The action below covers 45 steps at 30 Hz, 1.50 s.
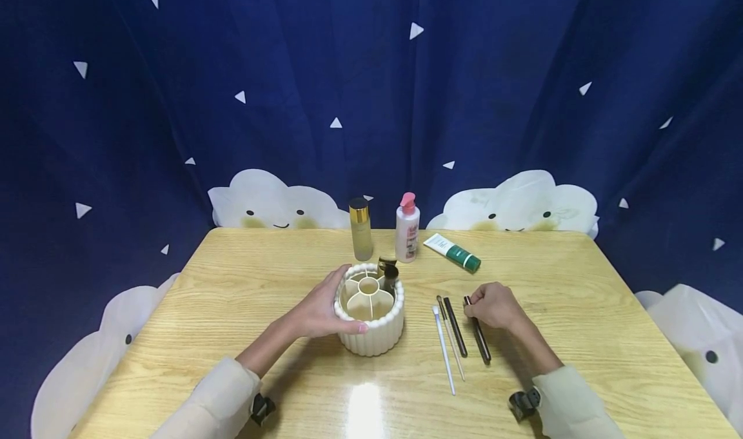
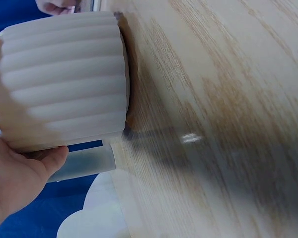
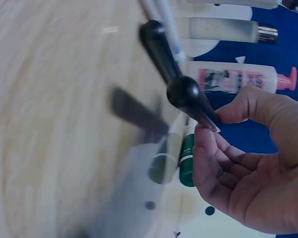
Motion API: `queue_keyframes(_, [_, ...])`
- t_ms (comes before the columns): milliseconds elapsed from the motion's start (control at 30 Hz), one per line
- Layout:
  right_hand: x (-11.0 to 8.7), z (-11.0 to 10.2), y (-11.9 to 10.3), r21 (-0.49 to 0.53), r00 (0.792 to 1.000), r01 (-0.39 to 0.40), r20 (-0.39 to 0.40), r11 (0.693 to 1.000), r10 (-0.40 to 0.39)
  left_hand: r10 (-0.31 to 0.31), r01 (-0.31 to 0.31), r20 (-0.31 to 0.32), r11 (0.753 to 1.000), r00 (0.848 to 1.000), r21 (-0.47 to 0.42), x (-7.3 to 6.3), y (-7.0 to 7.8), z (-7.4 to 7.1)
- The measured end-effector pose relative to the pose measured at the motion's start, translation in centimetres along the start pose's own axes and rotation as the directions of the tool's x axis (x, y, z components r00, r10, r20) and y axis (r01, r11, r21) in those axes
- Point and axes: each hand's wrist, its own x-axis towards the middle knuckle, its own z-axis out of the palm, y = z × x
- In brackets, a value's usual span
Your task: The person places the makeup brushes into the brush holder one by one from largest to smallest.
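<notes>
A cream ribbed organizer [image 1: 371,336] with several compartments stands upright on the table. My left hand [image 1: 322,303] grips its side, the thumb along the front and the fingers toward the back. In its right compartments stand a makeup brush [image 1: 391,278] with dark bristles and a dark, shiny item [image 1: 385,263]. My right hand [image 1: 493,305] pinches the far end of a black pen-like stick [image 1: 480,342] between thumb and fingertips. To its left lie another black stick [image 1: 455,327], a thin brush [image 1: 451,339] and a pale blue-white stick [image 1: 444,352].
Behind the organizer stand a gold-collared bottle [image 1: 361,233] and a white pump bottle [image 1: 407,236] with a pink top. A green and white tube [image 1: 453,252] lies to their right. A dark blue curtain [image 1: 371,104] hangs behind the wooden table [image 1: 261,258].
</notes>
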Motion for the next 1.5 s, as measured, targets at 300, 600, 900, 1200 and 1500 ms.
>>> queue_keyframes(300, [-0.4,-1.1,-1.0,0.082,0.997,0.056,-0.051,0.995,-0.052,0.0,0.0,0.003,1.0,1.0,-0.002,0.1,0.1,0.0])
queue_keyframes(600, [-1.5,-1.9,-3.6,0.171,0.974,0.161,-0.187,0.972,-0.129,-0.007,0.007,0.009,1.0,1.0,0.003,0.0,0.1,-0.1])
queue_keyframes(900, [-2.9,-1.5,-6.2,0.314,0.908,0.327,-0.365,0.891,-0.205,0.018,-0.018,0.003,1.0,1.0,0.005,0.1,-0.1,0.0])
queue_keyframes(1200, [-4.1,-1.0,-8.7,0.54,0.867,0.448,-0.456,0.713,-0.2,0.01,-0.01,0.006,1.0,1.0,0.002,0.1,-0.1,0.0])
queue_keyframes(1500, [-4.7,0.1,-10.9,0.628,0.858,0.495,-0.461,0.601,-0.226,0.006,-0.006,0.002,1.0,1.0,0.005,0.1,-0.1,-0.1])
